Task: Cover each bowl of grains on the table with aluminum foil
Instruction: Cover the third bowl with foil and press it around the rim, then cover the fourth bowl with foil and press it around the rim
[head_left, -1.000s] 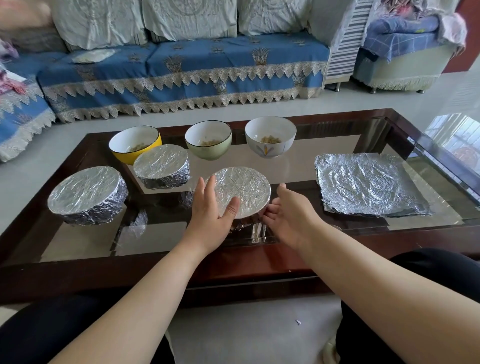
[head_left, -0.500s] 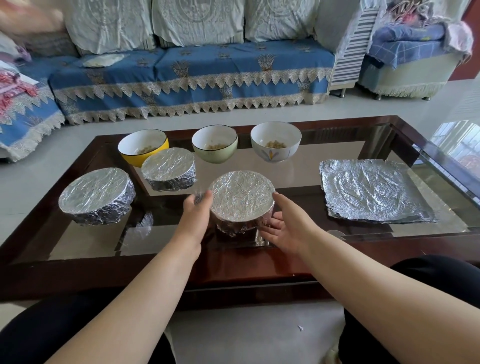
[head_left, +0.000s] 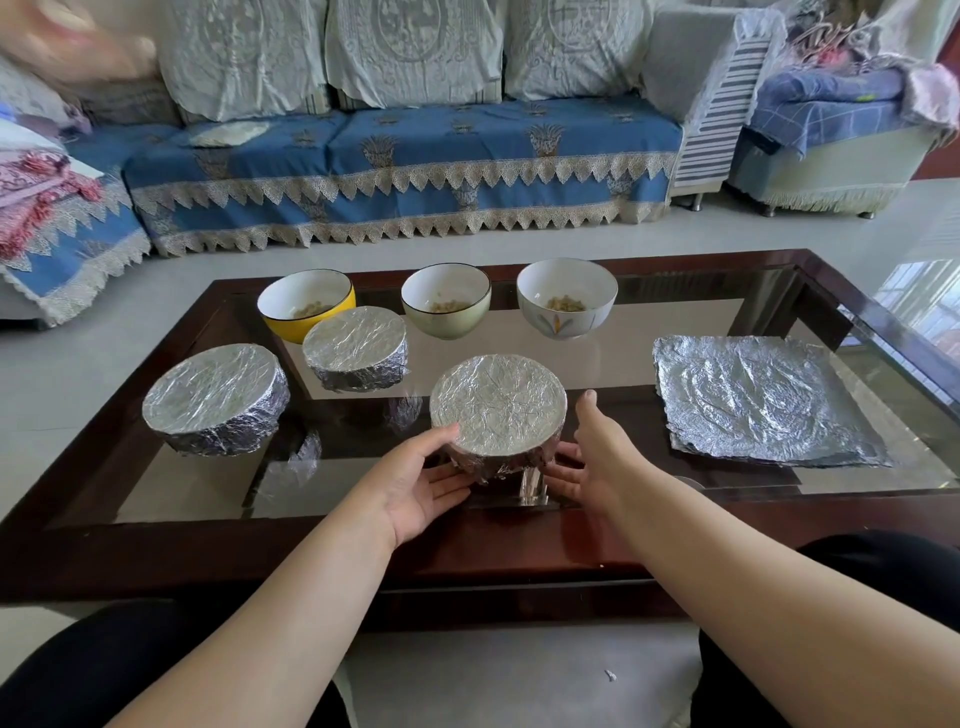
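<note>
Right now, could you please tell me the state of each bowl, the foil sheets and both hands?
Near foil-wrapped bowl: covered, held at its sides.
Middle foil-wrapped bowl: covered.
Left foil-wrapped bowl: covered.
Yellow bowl: uncovered, grains inside.
Green bowl: uncovered, grains inside.
White flower-patterned bowl: uncovered, grains inside.
Stack of foil sheets: flat, untouched.
Left hand: cupping near bowl.
Right hand: fingers against near bowl.
</note>
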